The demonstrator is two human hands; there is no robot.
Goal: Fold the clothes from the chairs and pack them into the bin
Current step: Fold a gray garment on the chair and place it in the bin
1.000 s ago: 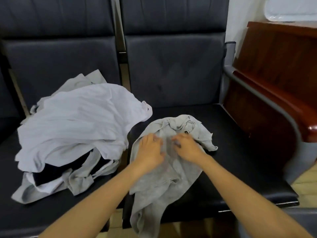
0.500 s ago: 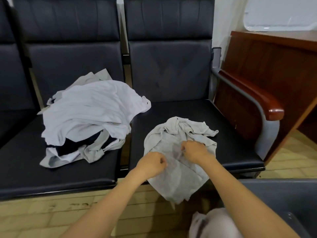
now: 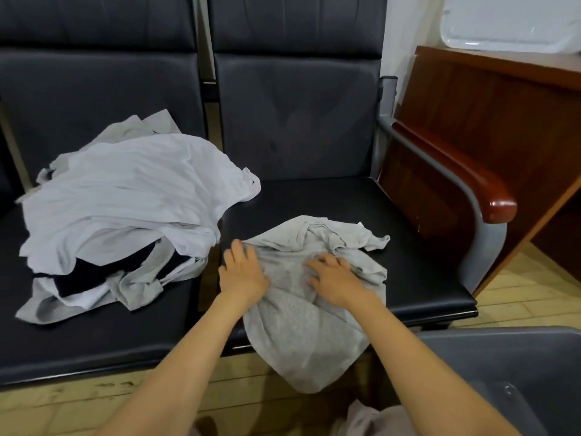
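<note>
Two dark padded chairs [image 3: 298,99] stand side by side across the upper and middle frame. A wooden desk [image 3: 490,99] fills the upper right, with a white tray [image 3: 509,23] on top of it. On the seat of the chair at the left lies a loose pile of clothes [image 3: 125,196], white and pale grey with something black beneath. The grey bin [image 3: 518,369] sits at the lower right on the floor, just in front of the chairs.

A grey garment [image 3: 298,335] lies crumpled on the front of the right-hand seat, its lower part hanging over the edge. A red-brown armrest [image 3: 465,177] runs along the chair's right side.

Both hands lie flat on the garment with fingers spread wide, gripping nothing: the left hand [image 3: 243,275] at its left edge, the right hand [image 3: 336,281] near its middle.
</note>
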